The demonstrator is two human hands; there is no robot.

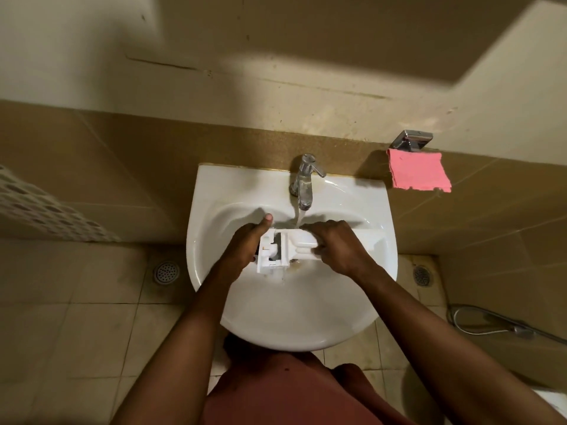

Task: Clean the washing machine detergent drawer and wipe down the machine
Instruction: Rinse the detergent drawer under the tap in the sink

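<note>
A: Detergent drawer (pixel 288 246), one, white. Location?

B: Inside the sink (pixel 306 332), held above the bowl and under the tap (pixel 302 182). The water stream (pixel 297 216) lands at its far edge.

A: Long axis?

B: Left to right across the basin. The compartment end is on the left, and the long plain end runs off to the right under the hand.

A: Grips?

B: Two, one at each end. The left grip (pixel 245 240) clasps the compartment end, thumb stretched along the far side. Its fingers are hidden underneath, so I judge they wrap it. The right grip (pixel 337 243) sits on top of the middle section, fingers curled over the upper face and closed on the plastic.

A: Which is nearer the water?

B: The right one. Its fingertips are just beside the stream, which falls between the two grips. I judge the next move is a rub or a roll about that long axis, with the left steadying and the right working. The drawer is wet, so slipping is the risk.

A: Surroundings, counted?

B: One tap, running. One pink cloth (pixel 418 174) hangs on the wall to the right of the sink, well apart from both grips. Two floor drains, one on the left (pixel 166 271) and one on the right (pixel 422 275). One perforated basket (pixel 46 210) at the left edge. No washing machine in view.
</note>
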